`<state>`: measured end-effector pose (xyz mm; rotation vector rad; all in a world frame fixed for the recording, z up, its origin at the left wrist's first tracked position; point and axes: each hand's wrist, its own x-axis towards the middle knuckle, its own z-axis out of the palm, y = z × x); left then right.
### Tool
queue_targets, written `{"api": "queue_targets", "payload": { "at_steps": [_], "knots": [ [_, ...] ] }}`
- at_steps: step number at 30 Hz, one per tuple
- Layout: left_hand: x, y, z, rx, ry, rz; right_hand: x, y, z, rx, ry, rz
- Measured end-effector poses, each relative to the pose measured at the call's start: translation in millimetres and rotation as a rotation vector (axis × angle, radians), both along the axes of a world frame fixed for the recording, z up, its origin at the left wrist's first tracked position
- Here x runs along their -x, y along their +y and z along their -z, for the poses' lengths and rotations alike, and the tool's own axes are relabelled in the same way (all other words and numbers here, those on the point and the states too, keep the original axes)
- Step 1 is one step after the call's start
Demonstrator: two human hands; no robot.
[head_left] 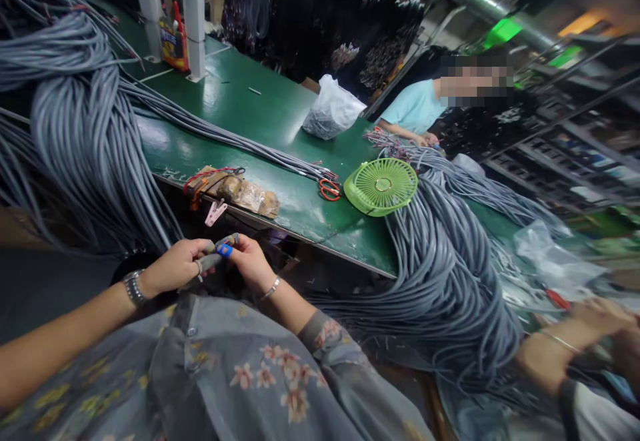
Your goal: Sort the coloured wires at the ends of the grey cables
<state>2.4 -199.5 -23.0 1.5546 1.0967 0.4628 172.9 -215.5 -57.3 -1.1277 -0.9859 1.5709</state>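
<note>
A grey cable end [216, 252] sits pinched between her left hand [176, 266] and right hand [249, 262], fingers closed around it just above her lap, below the green workbench [270, 114] edge, close for fine work.

1. Overhead lighting, moderate; brightest on the green table [260, 104], with pale glare patches along its glossy top.
2. Green and orange glow at upper right, overexposed and smeared.
3. Deep shadow beneath the table edge and at lower left.
4. Motion blur heavy along the right edge: shelving [575, 141] and co-worker's forearm [565, 354] soft.
5. Wide-angle bowing at borders; table edge slanted, cable bundle [85, 127] stretched at left.
6. Centre reasonably sharp; green fan [383, 186] crisp.
</note>
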Motion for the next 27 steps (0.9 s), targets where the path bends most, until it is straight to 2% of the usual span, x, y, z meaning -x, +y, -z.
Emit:
{"api": "queue_targets", "payload": {
  "at_steps": [4, 7, 11, 18, 24, 27],
  "knots": [
    [5.6, 8.1, 1.2, 0.040, -0.020, 0.084, -8.6, 2.4, 0.5, -0.094, -0.081, -0.104],
    [14.9, 5.8, 6.2, 0.073, -0.029, 0.075, 0.1, 2.7, 4.6, -0.211, -0.163, -0.119],
    [26.8, -5.8, 6.7, 0.091, -0.053, -0.102, 19.4, 3.4, 10.6, -0.254, -0.157, -0.129],
    [33.2, -21.4, -1.9, 0.035, -0.128, -0.376, 35.1, 3.8, 7.7, -0.087, -0.074, -0.086],
    [24.5, -19.4, 2.3, 0.083, -0.211, -0.491, 28.4, -1.3, -0.3, -0.102, -0.128, -0.048],
    [22.0, -16.7, 5.1, 0.088, -0.209, -0.495, 24.5, -3.2, 2.0, -0.117, -0.171, -0.040]
  ]
}}
